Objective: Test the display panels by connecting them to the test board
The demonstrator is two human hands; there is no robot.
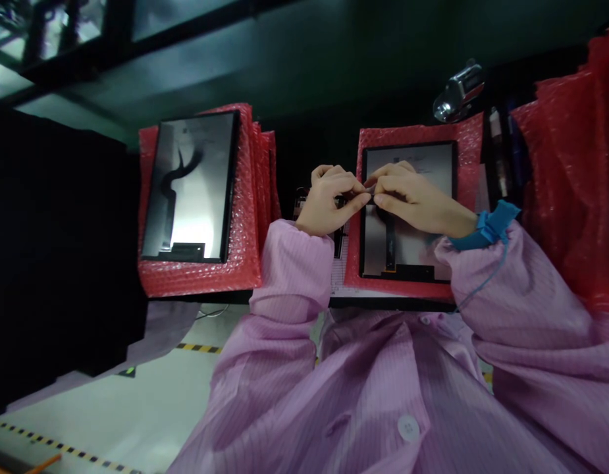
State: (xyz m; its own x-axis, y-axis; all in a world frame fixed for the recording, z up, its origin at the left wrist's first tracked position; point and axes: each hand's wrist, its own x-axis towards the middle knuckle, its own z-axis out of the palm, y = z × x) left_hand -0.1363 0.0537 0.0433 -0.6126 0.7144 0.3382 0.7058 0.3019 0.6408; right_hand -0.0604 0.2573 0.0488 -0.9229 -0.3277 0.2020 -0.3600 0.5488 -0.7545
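A flat panel [417, 243] with a silvery back and black frame lies on red bubble wrap [469, 151] in front of me. My right hand [415, 197], with a blue strap at its wrist, is over the panel, thumb and fingers pinched together. My left hand [331, 197] meets it at the panel's left edge, its fingertips also pinched. Something small and dark shows between the two hands, too small to name. Below the hands, a dark flex strip [390, 247] runs down to the panel's lower edge.
Another silvery panel [200, 197] rests on stacked red bubble wrap [249, 243] at the left. More red wrap [575, 178] is piled at the right. A shiny metal object [457, 92] and a pen [498, 151] lie behind and beside the right-hand panel.
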